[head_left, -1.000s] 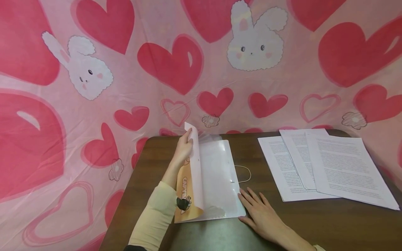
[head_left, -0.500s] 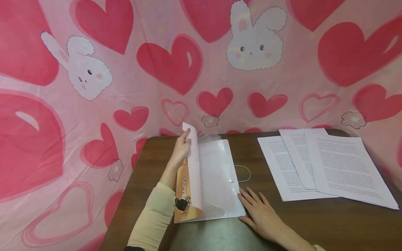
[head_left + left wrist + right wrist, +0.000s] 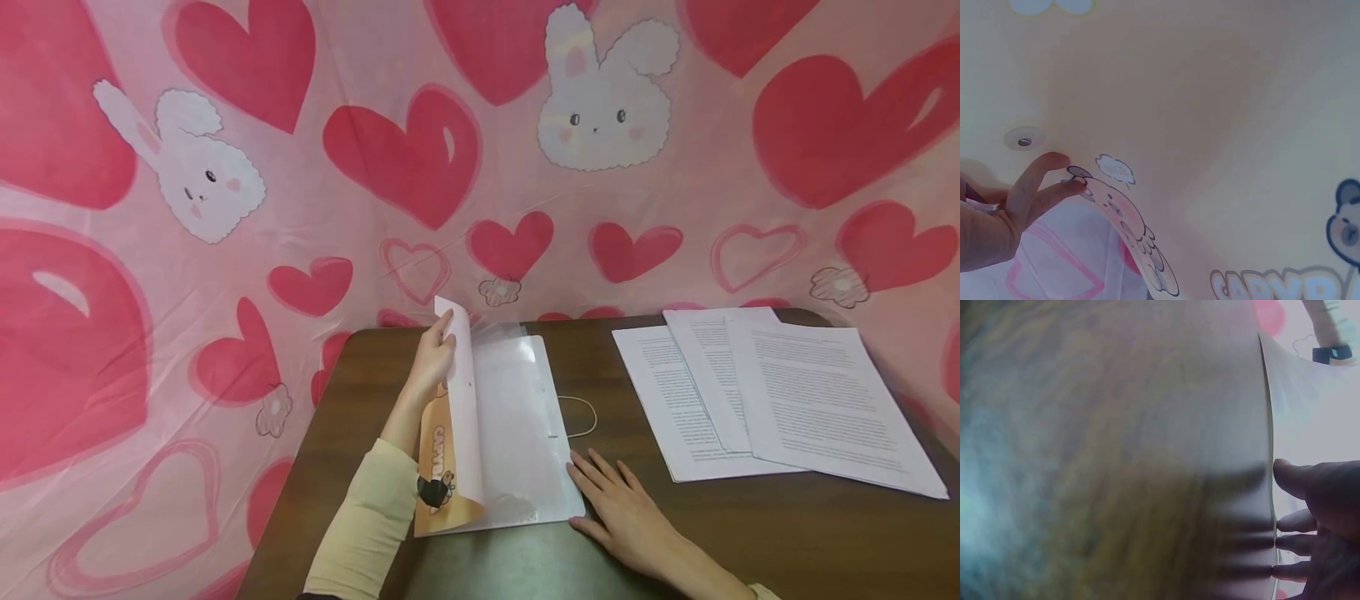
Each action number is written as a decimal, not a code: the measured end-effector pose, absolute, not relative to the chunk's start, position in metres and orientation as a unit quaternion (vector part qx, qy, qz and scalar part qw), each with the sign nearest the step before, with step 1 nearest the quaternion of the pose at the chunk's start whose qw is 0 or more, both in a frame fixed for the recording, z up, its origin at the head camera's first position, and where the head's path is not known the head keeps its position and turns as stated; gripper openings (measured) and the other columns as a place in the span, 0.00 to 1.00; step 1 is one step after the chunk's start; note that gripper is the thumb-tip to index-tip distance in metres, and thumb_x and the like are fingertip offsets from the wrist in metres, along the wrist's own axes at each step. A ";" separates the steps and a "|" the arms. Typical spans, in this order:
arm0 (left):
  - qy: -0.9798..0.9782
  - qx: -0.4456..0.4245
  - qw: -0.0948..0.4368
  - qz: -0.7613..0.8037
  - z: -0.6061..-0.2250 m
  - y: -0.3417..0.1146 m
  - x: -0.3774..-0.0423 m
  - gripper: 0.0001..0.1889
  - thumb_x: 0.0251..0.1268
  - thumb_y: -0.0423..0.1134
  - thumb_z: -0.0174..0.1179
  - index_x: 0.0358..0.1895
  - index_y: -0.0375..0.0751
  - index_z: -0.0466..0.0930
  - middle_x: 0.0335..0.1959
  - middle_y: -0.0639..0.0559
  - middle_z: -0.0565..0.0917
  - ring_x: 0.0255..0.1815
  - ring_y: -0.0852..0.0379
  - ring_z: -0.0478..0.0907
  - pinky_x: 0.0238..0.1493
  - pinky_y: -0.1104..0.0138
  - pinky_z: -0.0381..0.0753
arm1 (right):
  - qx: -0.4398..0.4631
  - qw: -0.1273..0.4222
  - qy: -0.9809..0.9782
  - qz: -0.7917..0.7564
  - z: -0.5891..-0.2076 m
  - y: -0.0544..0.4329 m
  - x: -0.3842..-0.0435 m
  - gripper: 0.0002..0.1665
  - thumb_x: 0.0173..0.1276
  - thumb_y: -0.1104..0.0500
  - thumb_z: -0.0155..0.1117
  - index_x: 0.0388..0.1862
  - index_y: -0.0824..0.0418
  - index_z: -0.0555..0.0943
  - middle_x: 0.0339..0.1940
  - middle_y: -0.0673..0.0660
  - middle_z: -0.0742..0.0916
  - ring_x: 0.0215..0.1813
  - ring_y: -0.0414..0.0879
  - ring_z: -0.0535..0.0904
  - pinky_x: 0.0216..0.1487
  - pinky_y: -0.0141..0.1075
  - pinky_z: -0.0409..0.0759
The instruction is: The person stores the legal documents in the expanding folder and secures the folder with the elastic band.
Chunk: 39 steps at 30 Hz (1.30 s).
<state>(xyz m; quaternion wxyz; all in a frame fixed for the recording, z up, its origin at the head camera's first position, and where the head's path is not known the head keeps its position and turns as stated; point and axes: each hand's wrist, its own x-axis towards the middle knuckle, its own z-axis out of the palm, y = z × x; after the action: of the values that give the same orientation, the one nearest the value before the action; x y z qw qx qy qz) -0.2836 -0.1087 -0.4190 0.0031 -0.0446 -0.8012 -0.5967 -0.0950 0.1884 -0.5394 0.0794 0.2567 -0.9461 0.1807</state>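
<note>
Heart-printed cloth backs the desk bearing a folder; left hand pinches its raised cover, right hand, straight-fingered, touches its edge. Likely step: opening; next calls for laying the cover back.

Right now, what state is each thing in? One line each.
Folder: lying flat, partly open.
Folder cover: lifted and curled, not folded fully back.
Elastic cord: unfastened, looped out past the folder's right edge.
Printed papers: flat, overlapping, text up.
Left hand: gripping the folder cover's edge.
Right hand: spread, touching the folder's right edge.
Backdrop: hanging, lightly creased.
</note>
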 end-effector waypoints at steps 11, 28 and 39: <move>-0.802 -0.039 0.008 -0.596 -0.421 -0.107 -0.283 0.32 0.84 0.28 0.43 0.87 0.30 0.57 0.89 0.30 0.57 0.91 0.35 0.53 0.92 0.45 0.53 | 0.222 0.051 -0.950 0.214 -0.514 0.200 -0.099 0.39 0.76 0.46 0.74 0.78 0.63 0.78 0.81 0.62 0.80 0.82 0.66 0.75 0.76 0.71 0.74; -0.797 -0.041 0.010 -0.602 -0.424 -0.107 -0.283 0.32 0.84 0.28 0.43 0.87 0.29 0.57 0.89 0.29 0.57 0.91 0.36 0.54 0.92 0.45 0.52 | 0.176 0.208 -0.932 0.238 -0.495 0.252 -0.128 0.29 0.68 0.62 0.80 0.66 0.68 0.85 0.68 0.68 0.87 0.68 0.68 0.84 0.65 0.67 0.82; -0.799 -0.046 0.012 -0.600 -0.424 -0.106 -0.284 0.31 0.84 0.28 0.43 0.87 0.29 0.58 0.89 0.29 0.57 0.91 0.36 0.53 0.92 0.44 0.51 | 0.116 0.192 -0.938 0.264 -0.493 0.293 -0.139 0.29 0.71 0.63 0.76 0.68 0.72 0.82 0.70 0.74 0.84 0.70 0.74 0.78 0.68 0.71 0.75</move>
<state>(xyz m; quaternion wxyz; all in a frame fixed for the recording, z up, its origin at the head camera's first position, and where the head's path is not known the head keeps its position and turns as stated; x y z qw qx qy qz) -0.2840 -0.1056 -0.4243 0.0115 -0.0462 -0.7989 -0.5996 -0.1387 0.2927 -0.4932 0.1917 0.1161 -0.9382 0.2638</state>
